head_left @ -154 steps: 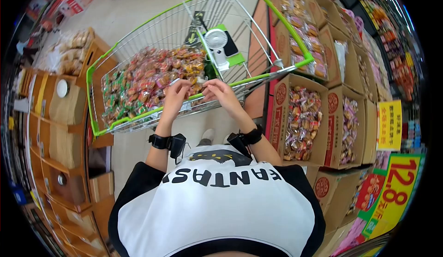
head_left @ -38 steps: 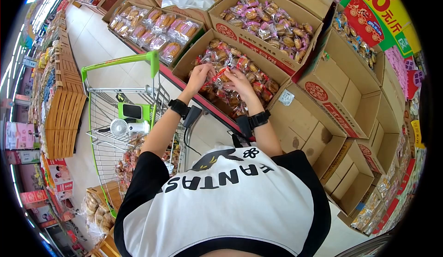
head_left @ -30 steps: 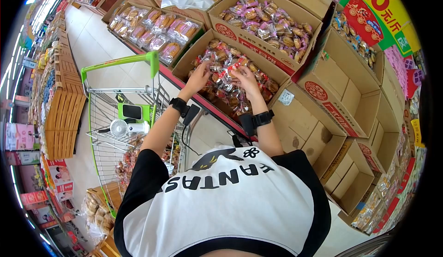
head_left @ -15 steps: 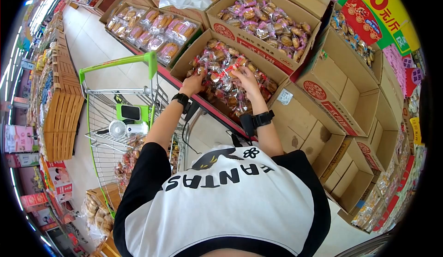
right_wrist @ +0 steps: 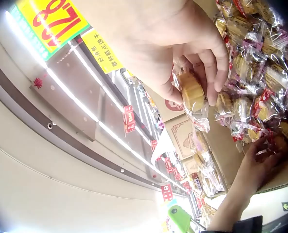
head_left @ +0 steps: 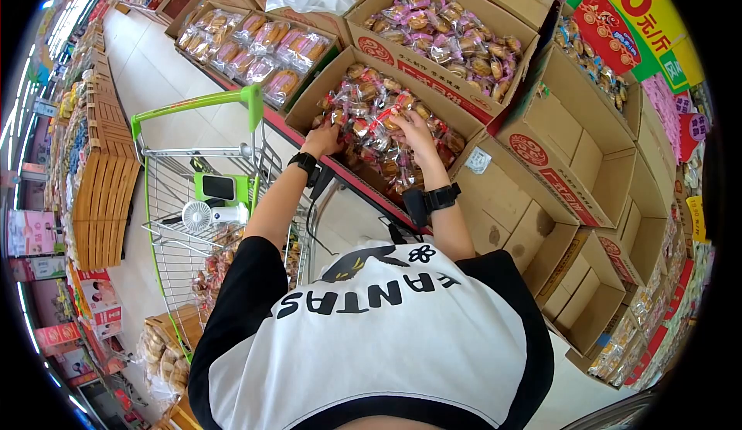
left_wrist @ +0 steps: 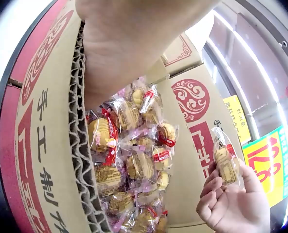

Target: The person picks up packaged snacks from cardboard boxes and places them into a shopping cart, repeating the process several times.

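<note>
Carton (left_wrist: 49, 160) of wrapped pastries (left_wrist: 136, 165) — right hand (head_left: 417, 139) pinching one packet (right_wrist: 192, 93), left hand (head_left: 322, 141) inside, grip unclear

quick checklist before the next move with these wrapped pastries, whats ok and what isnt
1. Right grip on a wrapped pastry: ok, held between thumb and fingers.
2. Left grip clear of the box: not ok, it is down among the packets.
3. Left grip holding a packet: cannot tell, fingertips hidden.
4. Cart nearby: ok, on the person's left.
5. Room in the cart: cannot tell, the left sleeve hides part of the load.
</note>
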The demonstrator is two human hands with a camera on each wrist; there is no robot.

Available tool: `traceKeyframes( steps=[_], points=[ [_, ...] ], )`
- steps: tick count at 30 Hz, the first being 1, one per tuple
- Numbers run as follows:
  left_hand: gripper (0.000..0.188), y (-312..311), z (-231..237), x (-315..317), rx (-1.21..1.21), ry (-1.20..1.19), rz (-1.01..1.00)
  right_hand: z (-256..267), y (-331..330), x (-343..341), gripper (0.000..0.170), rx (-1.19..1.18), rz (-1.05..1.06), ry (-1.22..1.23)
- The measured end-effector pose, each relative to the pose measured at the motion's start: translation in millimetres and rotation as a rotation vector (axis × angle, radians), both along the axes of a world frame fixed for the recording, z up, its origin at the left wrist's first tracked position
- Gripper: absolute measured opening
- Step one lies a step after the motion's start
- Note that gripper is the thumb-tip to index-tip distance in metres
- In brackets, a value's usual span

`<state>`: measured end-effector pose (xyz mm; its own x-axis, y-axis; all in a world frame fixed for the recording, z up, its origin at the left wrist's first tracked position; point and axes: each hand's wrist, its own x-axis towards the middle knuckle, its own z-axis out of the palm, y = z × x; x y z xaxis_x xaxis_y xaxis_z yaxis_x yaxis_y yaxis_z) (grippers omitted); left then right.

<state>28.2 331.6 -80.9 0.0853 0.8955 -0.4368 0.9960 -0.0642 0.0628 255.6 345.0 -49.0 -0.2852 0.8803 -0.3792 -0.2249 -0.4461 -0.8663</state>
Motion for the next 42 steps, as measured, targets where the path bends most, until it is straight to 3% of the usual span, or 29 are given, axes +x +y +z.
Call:
traceKeyframes(
  steps=[19,28,31,34,36,40,42],
  points=[
    [0.053,5,-10,-7,-0.073,-0.014,-0.024,-3,0,-1,0.047,0.007,0.020,-0.064],
    [0.045,3,-6,-8,-0.051,-0.040,-0.007,-2,0,-1,0.060,0.035,0.017,-0.096],
    [0.038,5,-7,-12,-0.042,-0.145,-0.095,-2,1,-1,0.062,0.020,0.053,-0.091],
    [0.039,7,-7,-12,-0.142,-0.158,-0.034,-7,1,-3,0.062,0.030,0.041,-0.111],
    [0.035,6,-14,-16,-0.028,-0.324,-0.048,-8,1,-4,0.062,0.033,0.052,-0.100],
    [0.045,9,-14,-15,-0.118,-0.237,-0.065,-8,1,-3,0.063,0.030,0.070,-0.103],
    [0.046,8,-18,-14,-0.022,-0.236,0.052,-10,2,-4,0.064,0.035,0.050,-0.110]
  ],
)
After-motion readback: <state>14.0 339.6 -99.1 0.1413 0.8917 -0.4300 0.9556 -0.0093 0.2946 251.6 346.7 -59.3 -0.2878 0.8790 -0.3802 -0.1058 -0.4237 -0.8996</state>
